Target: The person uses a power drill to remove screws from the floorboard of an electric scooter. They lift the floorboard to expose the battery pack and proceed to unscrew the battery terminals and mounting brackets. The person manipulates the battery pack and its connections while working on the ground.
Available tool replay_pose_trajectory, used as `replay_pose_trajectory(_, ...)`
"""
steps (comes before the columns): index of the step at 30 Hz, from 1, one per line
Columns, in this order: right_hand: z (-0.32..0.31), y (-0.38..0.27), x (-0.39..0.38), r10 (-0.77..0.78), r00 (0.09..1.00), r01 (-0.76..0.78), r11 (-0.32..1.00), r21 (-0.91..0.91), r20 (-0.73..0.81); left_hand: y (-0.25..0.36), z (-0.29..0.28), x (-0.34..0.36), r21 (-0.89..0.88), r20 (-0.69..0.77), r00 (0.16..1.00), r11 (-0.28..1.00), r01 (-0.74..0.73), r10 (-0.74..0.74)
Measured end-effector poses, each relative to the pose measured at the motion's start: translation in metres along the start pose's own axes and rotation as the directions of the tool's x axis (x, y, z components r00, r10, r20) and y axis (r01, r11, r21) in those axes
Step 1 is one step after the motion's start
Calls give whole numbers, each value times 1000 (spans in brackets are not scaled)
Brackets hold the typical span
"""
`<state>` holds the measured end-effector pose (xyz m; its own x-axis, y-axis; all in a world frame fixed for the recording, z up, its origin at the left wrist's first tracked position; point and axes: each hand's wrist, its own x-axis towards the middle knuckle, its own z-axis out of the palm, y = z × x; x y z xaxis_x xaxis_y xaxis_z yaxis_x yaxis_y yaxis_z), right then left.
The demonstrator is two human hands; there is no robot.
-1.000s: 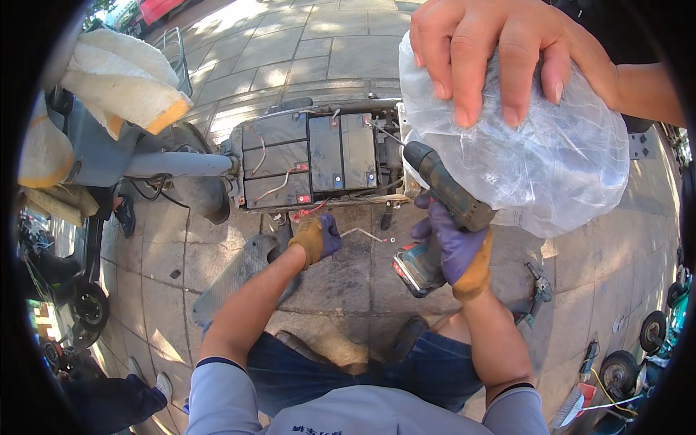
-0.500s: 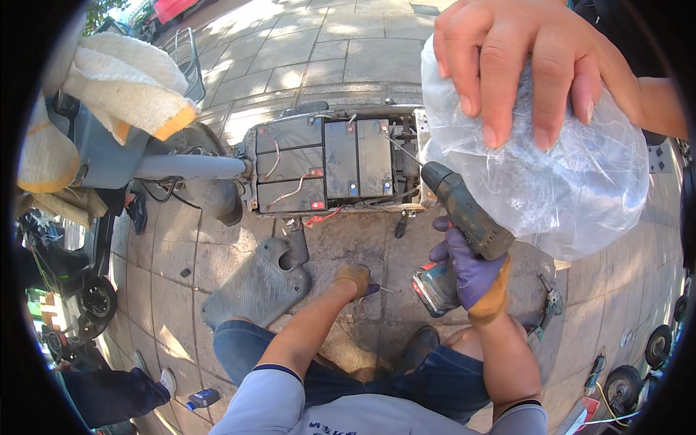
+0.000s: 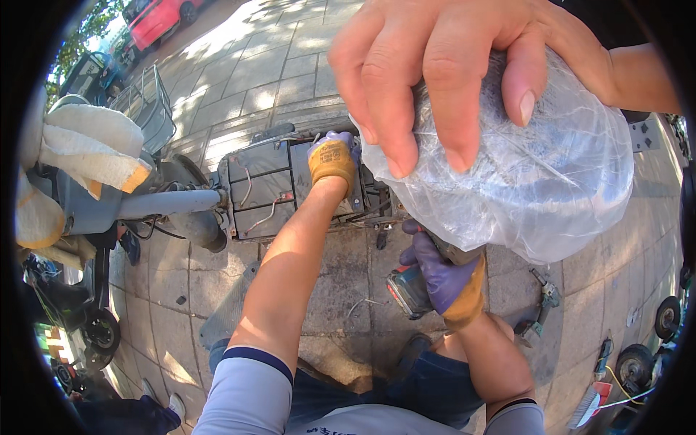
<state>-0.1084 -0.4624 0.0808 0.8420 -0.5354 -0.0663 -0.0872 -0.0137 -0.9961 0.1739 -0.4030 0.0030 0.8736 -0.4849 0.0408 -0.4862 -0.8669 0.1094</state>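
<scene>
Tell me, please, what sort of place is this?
Probably outdoors, at a roadside: paving slabs, partly sunlit, cover the ground, a red car stands at upper left, and green foliage shows nearby.

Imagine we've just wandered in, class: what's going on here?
A person's gloved left hand is at the black batteries in an open frame; whether it grips anything is hidden. The gloved right hand holds a drill, its front end hidden behind a plastic-wrapped bundle. Another person's bare hand is spread over that bundle.
</scene>
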Motion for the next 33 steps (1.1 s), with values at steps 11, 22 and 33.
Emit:
replay_pose_trajectory(11, -1, 11, 5, 1, 1000, 0, 999, -35, 27, -30, 40, -164, -216, 305, 768, 826, -520, 563)
replay_pose_trajectory(22, 45, 2, -4, 142, 962, -163, 984, 73, 232, -97, 171, -269, -320, 570, 696, 898, -303, 438)
replay_pose_trajectory(33, 139, 36, -45, -234, 753, 291, 957, 7, 616, -145, -42, -248, -462, 302, 952, -881, 102, -48)
